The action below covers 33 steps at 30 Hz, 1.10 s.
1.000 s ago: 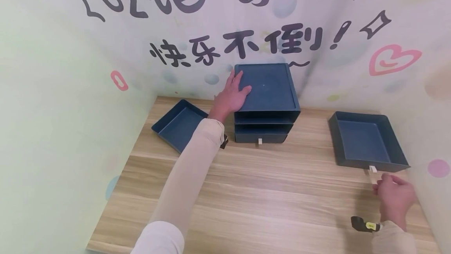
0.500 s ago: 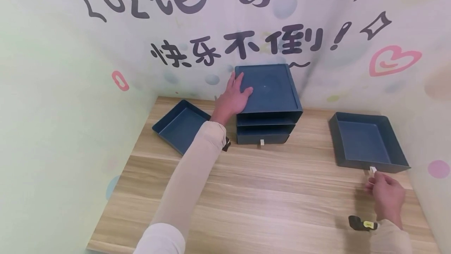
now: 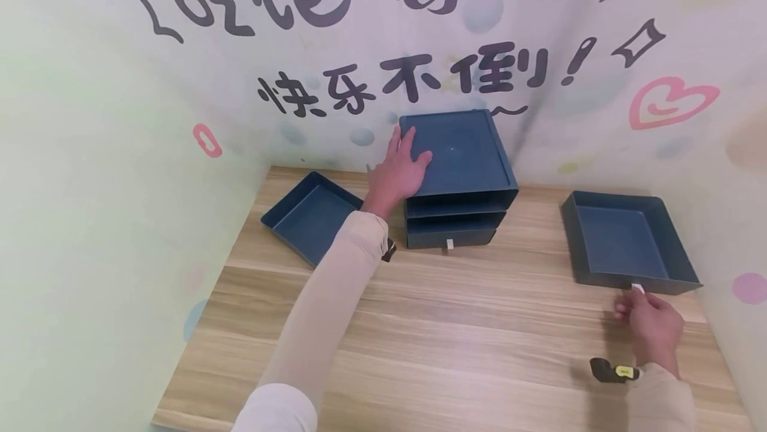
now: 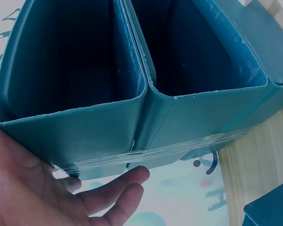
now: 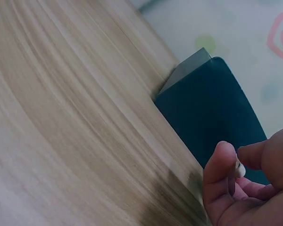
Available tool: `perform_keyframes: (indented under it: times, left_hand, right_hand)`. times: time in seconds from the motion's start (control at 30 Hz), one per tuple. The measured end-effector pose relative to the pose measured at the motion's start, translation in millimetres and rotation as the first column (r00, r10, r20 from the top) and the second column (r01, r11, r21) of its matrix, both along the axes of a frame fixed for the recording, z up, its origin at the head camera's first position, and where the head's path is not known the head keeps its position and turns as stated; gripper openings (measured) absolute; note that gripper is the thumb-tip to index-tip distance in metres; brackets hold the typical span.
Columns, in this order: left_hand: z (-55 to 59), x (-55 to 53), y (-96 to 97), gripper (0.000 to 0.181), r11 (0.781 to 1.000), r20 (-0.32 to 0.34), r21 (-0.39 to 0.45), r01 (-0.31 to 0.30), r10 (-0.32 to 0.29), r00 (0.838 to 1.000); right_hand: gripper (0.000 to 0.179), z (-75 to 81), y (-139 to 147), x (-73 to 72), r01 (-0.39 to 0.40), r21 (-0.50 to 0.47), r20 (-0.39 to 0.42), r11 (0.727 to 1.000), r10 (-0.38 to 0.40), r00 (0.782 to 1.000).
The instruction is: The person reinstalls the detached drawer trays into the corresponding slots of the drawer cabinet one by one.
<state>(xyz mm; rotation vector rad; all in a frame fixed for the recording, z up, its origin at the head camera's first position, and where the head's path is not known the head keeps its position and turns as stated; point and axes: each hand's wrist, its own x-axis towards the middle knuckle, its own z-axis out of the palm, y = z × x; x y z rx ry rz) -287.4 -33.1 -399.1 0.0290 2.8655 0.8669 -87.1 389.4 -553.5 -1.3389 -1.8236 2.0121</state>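
A dark blue drawer cabinet [image 3: 461,152] stands against the back wall. Its upper two slots gape without drawers, while a bottom drawer [image 3: 428,239] with a white pull sits in the lowest one. My left hand [image 3: 397,176] rests on the cabinet's top left edge, fingers extended; in the left wrist view the palm lies along its side [image 4: 75,141]. At the right, a loose blue drawer [image 3: 626,232] lies on the table. My right hand [image 3: 658,327] pinches that drawer's small white pull [image 5: 239,168] between thumb and fingers.
Another loose blue drawer [image 3: 311,216] lies at an angle on the left, partly behind my left forearm. Everything stands on a wood-grain table [image 3: 467,339], enclosed by printed walls [image 3: 335,126] at the back and both sides.
My right hand has moved left and up to the right drawer's white pull and now pinches it. The left hand stays on the cabinet.
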Motion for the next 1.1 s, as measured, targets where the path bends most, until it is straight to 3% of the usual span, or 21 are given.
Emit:
perform_keyframes:
  times: [0.37,0.57,0.83,0.93,1.1]
  left_hand:
    - [-0.6,6.5,7.0,0.065,1.000,0.002,-0.021,-0.022,0.022,1.000]
    - [1.0,10.1,8.8,0.065,0.999,0.002,-0.011,-0.030,0.030,1.000]
    - [-0.1,4.0,4.0,0.066,1.000,-0.009,0.025,-0.002,0.002,1.000]
    - [-0.9,1.3,2.0,0.067,0.998,-0.013,0.066,0.001,0.000,1.000]
    - [-1.5,-1.1,-0.1,0.068,0.979,-0.015,0.202,-0.013,0.016,1.000]
  right_hand:
    - [0.016,-5.4,2.4,-6.0,0.034,0.000,-0.037,0.999,-0.034,0.999]
    - [0.010,-7.8,1.3,-4.0,0.002,0.023,-0.055,1.000,-0.001,0.998]
    - [0.014,-9.9,-3.8,-0.5,-0.005,-0.032,-0.104,0.999,0.002,0.995]
    - [0.015,-10.6,-4.2,0.0,-0.003,-0.054,-0.097,0.999,-0.003,0.995]
    - [0.015,-13.0,-3.3,0.1,0.023,-0.097,-0.111,0.995,-0.034,0.993]
